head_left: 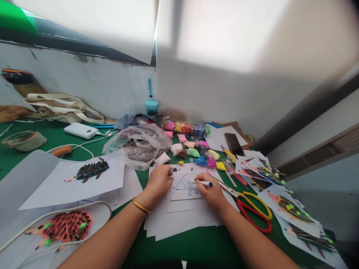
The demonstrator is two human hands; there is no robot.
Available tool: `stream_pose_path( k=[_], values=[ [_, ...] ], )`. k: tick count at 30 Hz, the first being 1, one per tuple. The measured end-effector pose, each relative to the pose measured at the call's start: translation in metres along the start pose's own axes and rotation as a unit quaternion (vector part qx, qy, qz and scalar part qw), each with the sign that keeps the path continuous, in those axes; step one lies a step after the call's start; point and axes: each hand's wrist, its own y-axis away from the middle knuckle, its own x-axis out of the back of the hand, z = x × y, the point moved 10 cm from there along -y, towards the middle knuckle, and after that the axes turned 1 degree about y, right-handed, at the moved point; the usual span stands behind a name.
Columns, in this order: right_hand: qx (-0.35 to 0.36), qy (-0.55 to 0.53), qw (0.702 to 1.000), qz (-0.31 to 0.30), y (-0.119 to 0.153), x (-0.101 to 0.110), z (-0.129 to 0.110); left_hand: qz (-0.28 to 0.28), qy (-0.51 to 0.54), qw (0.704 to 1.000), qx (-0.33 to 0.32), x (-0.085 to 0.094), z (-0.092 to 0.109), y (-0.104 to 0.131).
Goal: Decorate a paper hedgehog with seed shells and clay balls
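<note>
My right hand grips a white marker with a dark blue end. Its tip rests on the body of a blue hedgehog drawing, where small marks fill part of the outline. The drawing is on a small white sheet that lies on a stack of larger paper. My left hand, a gold bangle at its wrist, lies on the paper's left side with its fingers curled in. Something small and dark shows at its fingertips, too unclear to name. Several seeds lie just beyond the drawing.
Large scissors with red and yellow handles lie right of the paper. Packets of coloured clay and a plastic bag of seeds sit behind. Seed hedgehog pictures flank both sides. A white cable crosses the left.
</note>
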Motion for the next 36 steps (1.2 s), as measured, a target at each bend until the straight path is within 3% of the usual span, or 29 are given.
stream_pose_path(
  k=[36],
  values=[
    [0.0, -0.017, 1.0, 0.003, -0.0015, 0.0, 0.0004, -0.01, 0.012, 1.0, 0.008, 0.0005, 0.0006, 0.0007]
  ],
)
